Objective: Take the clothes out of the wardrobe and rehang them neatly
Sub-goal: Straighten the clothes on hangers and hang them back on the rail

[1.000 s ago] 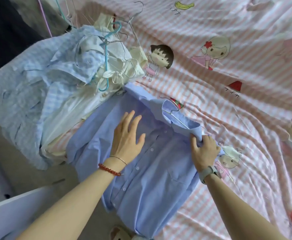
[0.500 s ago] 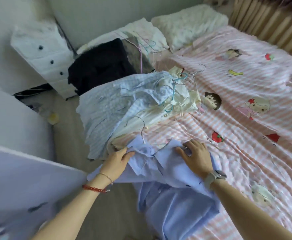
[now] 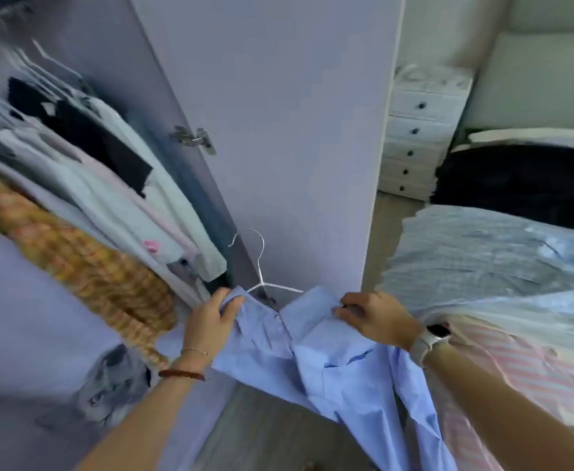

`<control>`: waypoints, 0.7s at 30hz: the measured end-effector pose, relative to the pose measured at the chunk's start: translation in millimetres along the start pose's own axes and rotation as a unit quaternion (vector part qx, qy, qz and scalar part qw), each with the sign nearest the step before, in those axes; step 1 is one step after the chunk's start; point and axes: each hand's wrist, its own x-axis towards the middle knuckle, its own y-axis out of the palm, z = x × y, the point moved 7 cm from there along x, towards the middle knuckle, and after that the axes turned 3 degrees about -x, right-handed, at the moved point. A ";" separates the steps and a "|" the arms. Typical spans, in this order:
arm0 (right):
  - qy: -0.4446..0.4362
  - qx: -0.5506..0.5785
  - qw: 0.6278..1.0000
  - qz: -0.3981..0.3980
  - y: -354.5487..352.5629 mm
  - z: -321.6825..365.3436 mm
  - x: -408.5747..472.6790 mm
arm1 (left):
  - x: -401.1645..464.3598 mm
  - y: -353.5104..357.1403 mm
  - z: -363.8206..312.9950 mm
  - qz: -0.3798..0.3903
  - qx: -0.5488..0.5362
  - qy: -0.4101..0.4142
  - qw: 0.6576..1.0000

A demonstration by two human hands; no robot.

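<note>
A light blue shirt (image 3: pixel 340 362) hangs on a white wire hanger (image 3: pixel 261 266) in front of the open wardrobe door (image 3: pixel 278 130). My left hand (image 3: pixel 210 321) grips the shirt's left shoulder. My right hand (image 3: pixel 373 317) pinches the right shoulder and collar. The hanger's hook points up, clear of the fabric. The shirt's lower part drapes down past the bed edge. Inside the wardrobe at left hang several garments: an orange checked one (image 3: pixel 85 266), pale ones (image 3: pixel 125 205) and a black one (image 3: pixel 85 134).
A pile of clothes (image 3: pixel 499 260) in blue and cream lies on the pink striped bed (image 3: pixel 533 375) at right. A white drawer unit (image 3: pixel 421 130) stands behind, next to dark fabric (image 3: pixel 516 178). A grey cat (image 3: pixel 115 389) sits low at left.
I have turned left from the bed to the wardrobe. The blue shirt has been lifted off the bed and is now held up by both shoulders on its hanger.
</note>
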 end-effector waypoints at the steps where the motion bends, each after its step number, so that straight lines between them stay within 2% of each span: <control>1: -0.033 0.003 0.999 0.016 7.2 22.1 17.7 | -3.2 -20.7 17.7 -0.029 -0.006 -0.027 0.999; 6: -0.199 0.004 0.977 0.081 25.9 130.4 88.8 | -23.2 -106.0 85.0 -0.160 -0.017 -0.113 0.981; 10: -0.259 0.080 0.949 0.165 33.5 206.1 133.7 | -42.5 -172.8 110.4 -0.303 -0.031 -0.150 0.941; 13: -0.338 0.086 0.913 0.214 35.3 262.2 156.4 | -57.0 -221.8 112.5 -0.387 0.003 -0.183 0.904; 17: -0.406 0.080 0.892 0.184 28.7 321.6 184.8 | -64.8 -273.4 104.3 -0.437 0.080 -0.215 0.870; 19: -0.419 0.105 0.887 0.165 26.5 349.2 192.4 | -67.3 -292.1 108.0 -0.446 0.107 -0.251 0.852; 21: -0.415 0.109 0.892 0.143 27.0 374.5 194.9 | -71.6 -308.8 108.6 -0.470 0.125 -0.251 0.837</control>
